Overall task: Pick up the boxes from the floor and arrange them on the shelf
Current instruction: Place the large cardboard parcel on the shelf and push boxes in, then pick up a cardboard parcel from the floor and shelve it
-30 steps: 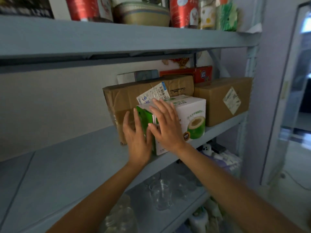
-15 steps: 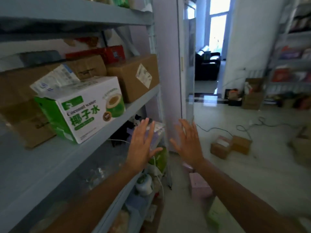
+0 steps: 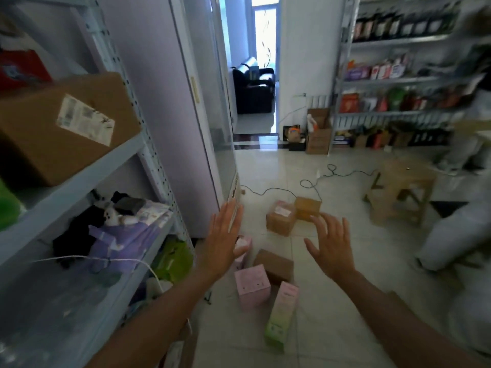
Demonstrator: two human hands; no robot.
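Observation:
Several boxes lie on the tiled floor: a pink cube box [image 3: 252, 289], a tall pink-and-green box [image 3: 281, 314], a brown box [image 3: 275, 265] behind them, and two brown cartons [image 3: 280, 218] [image 3: 307, 208] farther off. Another pink box [image 3: 243, 248] is partly hidden by my left hand. My left hand [image 3: 224, 240] and my right hand [image 3: 330, 248] hover above the boxes with fingers spread, holding nothing. The grey shelf [image 3: 79, 168] at my left carries a brown labelled carton [image 3: 66, 126].
A tall white cabinet [image 3: 172, 102] stands beside the shelf. A black cable [image 3: 292, 187] runs across the floor. A wooden stool [image 3: 401, 192] and a white sack [image 3: 451, 235] are at the right. A stocked rack [image 3: 398, 81] lines the far wall, next to a doorway [image 3: 252, 75].
My view has swung from the shelf to the floor. Both hands left the green-and-white box on the shelf and now hang spread above the floor boxes.

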